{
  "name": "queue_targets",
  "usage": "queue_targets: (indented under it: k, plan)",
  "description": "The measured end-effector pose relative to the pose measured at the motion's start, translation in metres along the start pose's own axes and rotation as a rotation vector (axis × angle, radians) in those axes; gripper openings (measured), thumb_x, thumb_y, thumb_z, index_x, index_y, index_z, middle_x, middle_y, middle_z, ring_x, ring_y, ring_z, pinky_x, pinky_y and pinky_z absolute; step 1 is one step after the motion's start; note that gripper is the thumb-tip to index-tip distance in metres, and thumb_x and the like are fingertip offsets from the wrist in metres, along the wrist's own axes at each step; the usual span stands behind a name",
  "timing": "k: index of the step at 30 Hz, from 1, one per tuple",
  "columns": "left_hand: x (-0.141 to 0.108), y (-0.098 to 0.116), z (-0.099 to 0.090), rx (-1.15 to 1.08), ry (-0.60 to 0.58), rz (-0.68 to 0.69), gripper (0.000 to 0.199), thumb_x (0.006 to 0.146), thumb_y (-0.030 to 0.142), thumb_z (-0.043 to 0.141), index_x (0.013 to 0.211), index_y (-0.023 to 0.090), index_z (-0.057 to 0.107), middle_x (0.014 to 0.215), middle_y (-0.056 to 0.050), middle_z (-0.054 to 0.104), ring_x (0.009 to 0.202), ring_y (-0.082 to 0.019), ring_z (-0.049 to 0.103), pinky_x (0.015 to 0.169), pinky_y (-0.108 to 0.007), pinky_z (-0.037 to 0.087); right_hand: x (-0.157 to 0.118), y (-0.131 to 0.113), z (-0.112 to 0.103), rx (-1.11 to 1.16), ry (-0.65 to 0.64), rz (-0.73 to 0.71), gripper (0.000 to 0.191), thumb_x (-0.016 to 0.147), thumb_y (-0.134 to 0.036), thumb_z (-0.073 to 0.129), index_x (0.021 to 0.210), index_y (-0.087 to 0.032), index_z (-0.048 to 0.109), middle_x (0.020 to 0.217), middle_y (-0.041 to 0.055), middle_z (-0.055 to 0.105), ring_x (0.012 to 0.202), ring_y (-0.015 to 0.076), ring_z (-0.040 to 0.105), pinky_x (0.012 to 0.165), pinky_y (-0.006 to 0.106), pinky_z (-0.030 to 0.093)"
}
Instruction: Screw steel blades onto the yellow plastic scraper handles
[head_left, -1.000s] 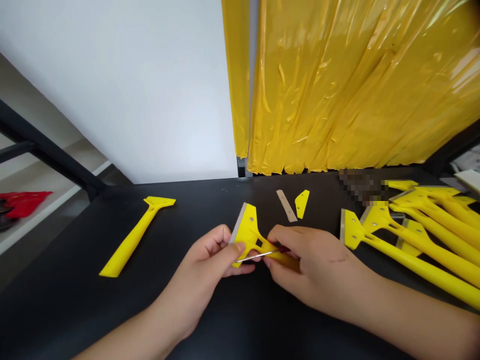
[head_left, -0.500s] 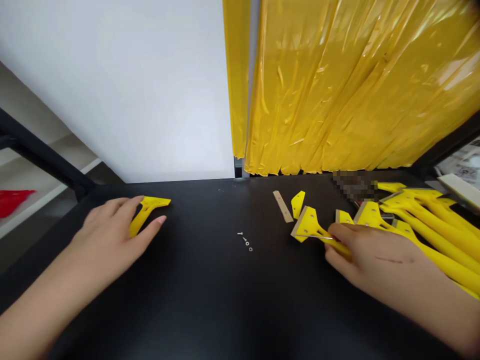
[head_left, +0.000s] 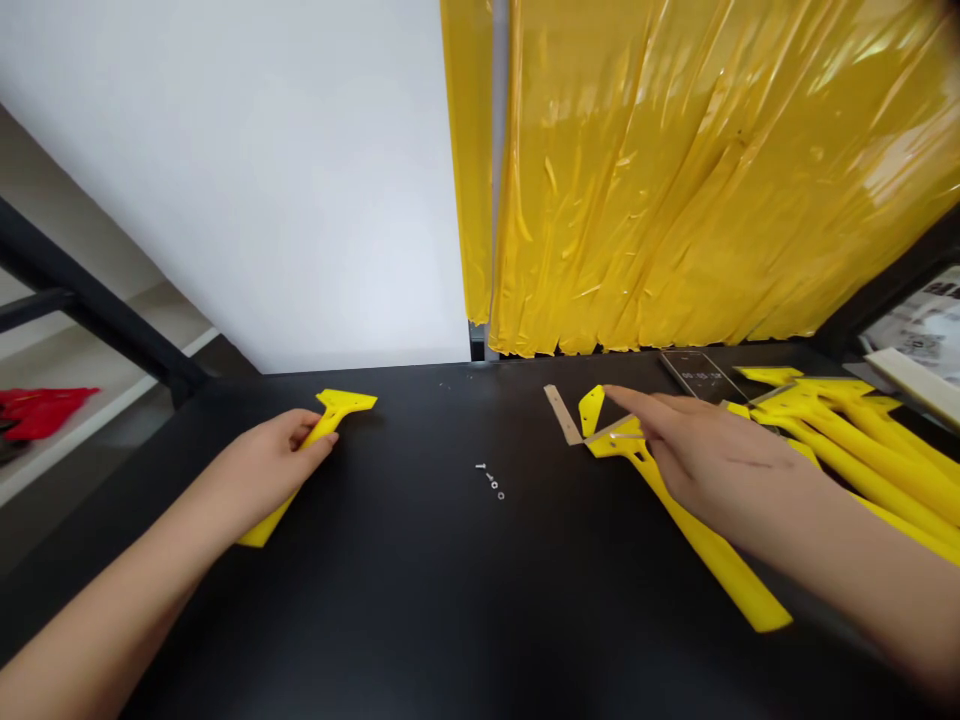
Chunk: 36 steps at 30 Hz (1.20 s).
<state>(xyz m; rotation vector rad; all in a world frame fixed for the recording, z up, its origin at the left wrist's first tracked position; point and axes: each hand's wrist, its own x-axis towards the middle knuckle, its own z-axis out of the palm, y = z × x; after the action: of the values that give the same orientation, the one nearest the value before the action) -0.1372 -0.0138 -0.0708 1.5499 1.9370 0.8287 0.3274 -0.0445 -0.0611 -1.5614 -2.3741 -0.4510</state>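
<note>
My left hand [head_left: 274,465] is closed around the handle of a yellow scraper [head_left: 346,402], its head pointing away from me. My right hand [head_left: 697,445] reaches over another yellow scraper [head_left: 705,545] that lies on the table with a blade at its head. The right index finger is stretched out to a small yellow plate with holes [head_left: 592,410]. A thin metal rod [head_left: 627,436] sticks out from under the right hand's other fingers; its rear end is hidden. Beside the plate lies a tan strip with holes [head_left: 562,415]. Small screws and nuts [head_left: 491,481] lie mid-table.
Several yellow scrapers [head_left: 862,430] are piled at the right. Behind my right hand lies a dark phone-like device [head_left: 697,374] with digits on it. A white panel [head_left: 247,180] and yellow plastic wrap [head_left: 645,180] rise along the table's [head_left: 420,600] back edge.
My left hand has moved right and nearer with its scraper. My right hand has let go of a scraper, which now lies on the table, and its index finger has reached toward the yellow plate.
</note>
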Motion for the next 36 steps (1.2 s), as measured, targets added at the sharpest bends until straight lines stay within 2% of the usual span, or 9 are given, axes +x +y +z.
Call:
queue_targets:
  k: [2, 6, 9, 12, 18, 24, 27, 31, 36]
  plan:
    - [-0.009, 0.016, 0.006, -0.075, -0.073, -0.013, 0.029, 0.079, 0.042, 0.081, 0.100, 0.025, 0.070, 0.079, -0.001, 0.071, 0.071, -0.026, 0.068, 0.063, -0.033, 0.052, 0.018, -0.004, 0.004, 0.065, -0.075, -0.082, 0.057, 0.091, -0.004, 0.045, 0.143, -0.016, 0.065, 0.119, 0.0140, 0.075, 0.108, 0.0282, 0.069, 0.092, 0.040, 0.052]
    - [-0.035, 0.056, 0.023, -0.486, -0.328, -0.169, 0.031, 0.087, 0.043, 0.080, 0.101, 0.026, 0.059, 0.069, 0.003, 0.064, 0.060, -0.017, 0.060, 0.054, -0.024, 0.048, 0.045, -0.017, 0.017, 0.072, -0.247, -0.129, 0.050, 0.086, 0.002, 0.049, 0.122, -0.015, 0.078, 0.103, 0.0141, 0.074, 0.099, 0.0289, 0.065, 0.087, 0.039, 0.050]
    - [-0.046, 0.082, 0.037, -0.598, -0.443, -0.145, 0.025, 0.092, 0.042, 0.075, 0.098, 0.025, 0.058, 0.068, 0.003, 0.062, 0.059, -0.015, 0.057, 0.050, -0.020, 0.044, 0.053, -0.028, 0.023, 0.079, -0.291, -0.116, 0.045, 0.086, 0.001, 0.052, 0.116, -0.016, 0.081, 0.095, 0.0147, 0.073, 0.095, 0.0292, 0.064, 0.083, 0.038, 0.050]
    - [-0.048, 0.096, 0.049, -0.646, -0.530, -0.129, 0.022, 0.095, 0.041, 0.072, 0.094, 0.024, 0.058, 0.066, 0.003, 0.061, 0.054, -0.013, 0.055, 0.048, -0.019, 0.043, 0.053, -0.039, 0.023, 0.099, -0.322, -0.134, 0.047, 0.087, 0.001, 0.052, 0.120, -0.016, 0.081, 0.101, 0.0158, 0.074, 0.101, 0.0303, 0.064, 0.087, 0.039, 0.050]
    - [-0.048, 0.089, 0.066, -0.720, -0.680, -0.164, 0.035, 0.101, 0.055, 0.062, 0.090, 0.022, 0.060, 0.059, 0.001, 0.059, 0.047, -0.011, 0.052, 0.042, -0.017, 0.043, 0.043, -0.042, 0.024, 0.280, -0.298, -0.216, 0.052, 0.091, -0.001, 0.050, 0.125, -0.026, 0.080, 0.118, 0.0098, 0.074, 0.113, 0.0286, 0.062, 0.100, 0.043, 0.051]
    - [-0.054, 0.078, 0.073, -0.823, -0.765, -0.229, 0.034, 0.100, 0.051, 0.066, 0.085, 0.020, 0.062, 0.062, 0.001, 0.058, 0.047, -0.010, 0.056, 0.045, -0.019, 0.054, 0.053, -0.044, 0.029, 0.363, -0.315, -0.238, 0.052, 0.086, 0.003, 0.051, 0.116, -0.024, 0.082, 0.108, 0.0093, 0.073, 0.102, 0.0280, 0.062, 0.098, 0.048, 0.053]
    - [-0.056, 0.078, 0.075, -0.895, -0.776, -0.226, 0.027, 0.101, 0.043, 0.066, 0.090, 0.019, 0.065, 0.076, -0.002, 0.066, 0.048, -0.010, 0.062, 0.045, -0.020, 0.055, 0.054, -0.050, 0.031, 0.344, -0.339, -0.235, 0.051, 0.086, 0.002, 0.052, 0.123, -0.020, 0.080, 0.110, 0.0119, 0.072, 0.103, 0.0296, 0.063, 0.098, 0.051, 0.053]
    - [-0.057, 0.080, 0.076, -0.941, -0.809, -0.175, 0.017, 0.104, 0.034, 0.061, 0.112, 0.021, 0.068, 0.112, -0.011, 0.076, 0.046, -0.007, 0.063, 0.040, -0.015, 0.049, 0.052, -0.055, 0.031, 0.419, -0.364, -0.300, 0.054, 0.085, 0.003, 0.053, 0.127, -0.021, 0.077, 0.108, 0.0099, 0.072, 0.106, 0.0282, 0.065, 0.100, 0.049, 0.053]
    - [-0.055, 0.079, 0.077, -0.933, -0.837, -0.200, 0.021, 0.103, 0.032, 0.063, 0.119, 0.019, 0.068, 0.119, -0.015, 0.077, 0.049, -0.008, 0.065, 0.040, -0.015, 0.051, 0.054, -0.054, 0.026, 0.505, -0.411, -0.342, 0.035, 0.081, 0.005, 0.056, 0.096, -0.018, 0.077, 0.100, 0.0069, 0.071, 0.099, 0.0236, 0.067, 0.097, 0.042, 0.054]
